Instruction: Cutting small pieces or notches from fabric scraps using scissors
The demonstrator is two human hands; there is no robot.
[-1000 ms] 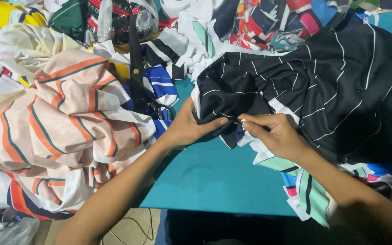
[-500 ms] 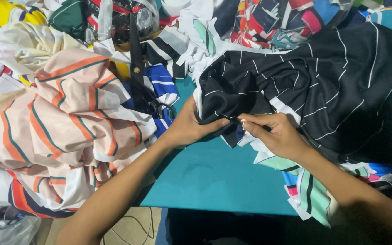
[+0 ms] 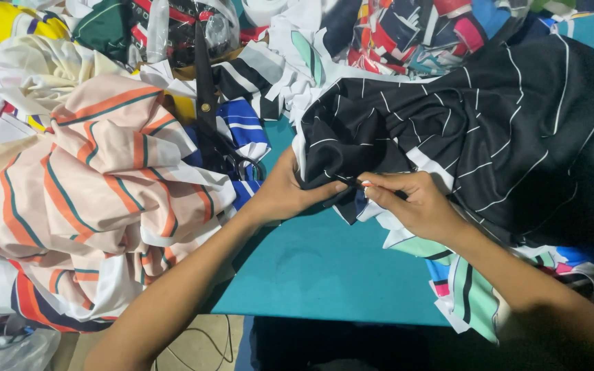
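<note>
A teal bench (image 3: 324, 268) lies heaped with cloth scraps. Both hands pinch the black striped cloth (image 3: 489, 130) at its edge, left hand (image 3: 284, 194) and right hand (image 3: 414, 203) each in a closed grip. Black scissors (image 3: 209, 117) rest beside a peach striped pile (image 3: 97, 192).

Both hands are meeting at the edge of a black striped cloth (image 3: 489, 130) over a teal tabletop (image 3: 324, 268). The left hand (image 3: 287, 192) is pinching a fold of the cloth, while the right hand (image 3: 414, 203) is gripping it just beside, holding a small red-tipped tool whose kind is unclear. A peach striped cloth (image 3: 97, 199) is lying piled to the left, and black scissors (image 3: 209, 117) are resting between the piles.
</note>
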